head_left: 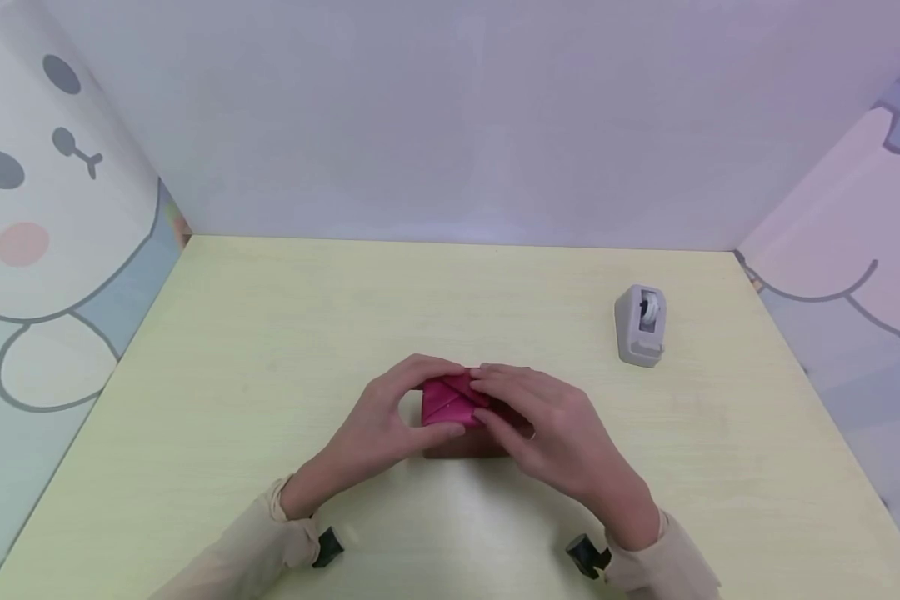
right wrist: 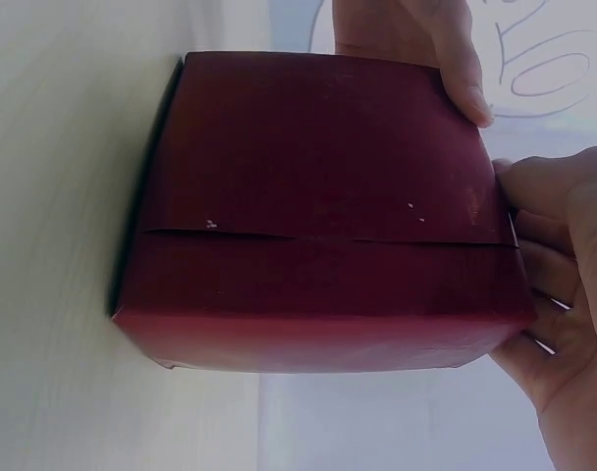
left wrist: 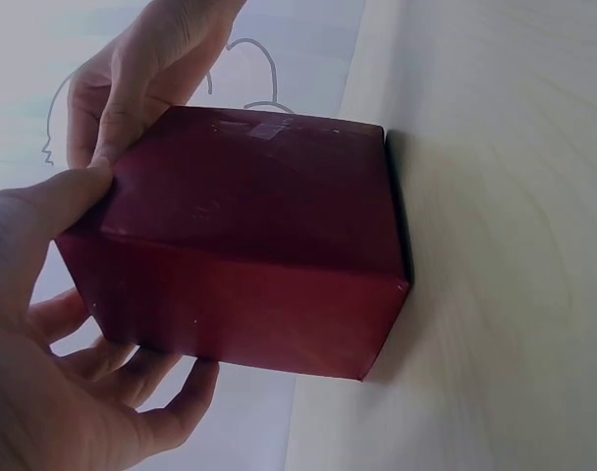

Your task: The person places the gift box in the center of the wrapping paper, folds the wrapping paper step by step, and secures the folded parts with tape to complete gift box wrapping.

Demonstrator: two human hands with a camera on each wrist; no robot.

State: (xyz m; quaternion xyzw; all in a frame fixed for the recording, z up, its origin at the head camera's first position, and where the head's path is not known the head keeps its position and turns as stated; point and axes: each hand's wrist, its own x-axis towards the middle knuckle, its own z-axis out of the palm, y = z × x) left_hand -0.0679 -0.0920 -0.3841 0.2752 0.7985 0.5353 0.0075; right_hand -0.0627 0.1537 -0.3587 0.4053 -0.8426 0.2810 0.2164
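Note:
A box (head_left: 444, 407) covered in glossy red paper stands on the table between both hands. Its top shows diagonal creases and folded paper in the head view. My left hand (head_left: 390, 421) grips the box's left side, thumb along the near edge and fingers at the far side. The right hand (head_left: 551, 417) has bent fingers and thumb on the folded paper at the top right, hiding part of it. In the left wrist view, a shiny patch like clear tape (left wrist: 269, 129) marks one side. A paper seam (right wrist: 308, 238) runs across the side in the right wrist view.
A grey tape dispenser (head_left: 641, 325) with a roll in it stands at the back right of the pale wooden table (head_left: 307, 308). A plain wall (head_left: 450, 125) rises behind. Cartoon-printed panels (head_left: 37, 208) flank the table.

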